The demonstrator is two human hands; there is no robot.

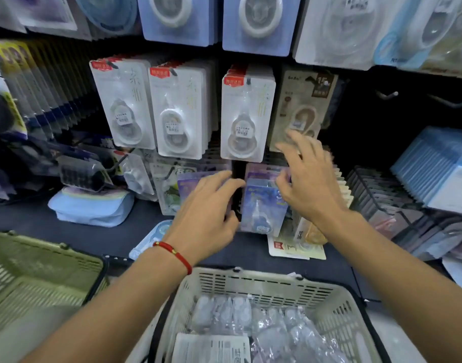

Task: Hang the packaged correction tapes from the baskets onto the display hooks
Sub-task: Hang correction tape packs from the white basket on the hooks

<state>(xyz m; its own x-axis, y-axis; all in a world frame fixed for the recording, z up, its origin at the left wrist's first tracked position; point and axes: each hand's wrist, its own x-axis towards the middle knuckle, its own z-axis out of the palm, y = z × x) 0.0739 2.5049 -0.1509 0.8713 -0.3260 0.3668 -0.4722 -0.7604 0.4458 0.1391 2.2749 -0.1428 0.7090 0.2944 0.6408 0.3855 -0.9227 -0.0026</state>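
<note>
A blue-purple correction tape pack (pixel 261 205) hangs at the front of a lower-row stack on the display. My right hand (pixel 311 184) pinches its upper right corner with the thumb, the other fingers spread and blurred. My left hand (pixel 206 213), with a red cord on its wrist, is open. Its fingertips reach the gap beside a neighbouring purple pack (pixel 189 183), and its thumb is at the left edge of the blue-purple pack. Below my arms a white basket (pixel 250 281) holds several clear-wrapped correction tape packs (pixel 237 313).
A green basket (pixel 41 260) stands at lower left. White tape packs (pixel 240 119) fill the hooks above. Two bare hooks (pixel 387 95) stick out at upper right. Loose packs (pixel 295 247) and a blue pouch (pixel 91 208) lie on the dark shelf. Wire racks (pixel 376 195) of packs stand at right.
</note>
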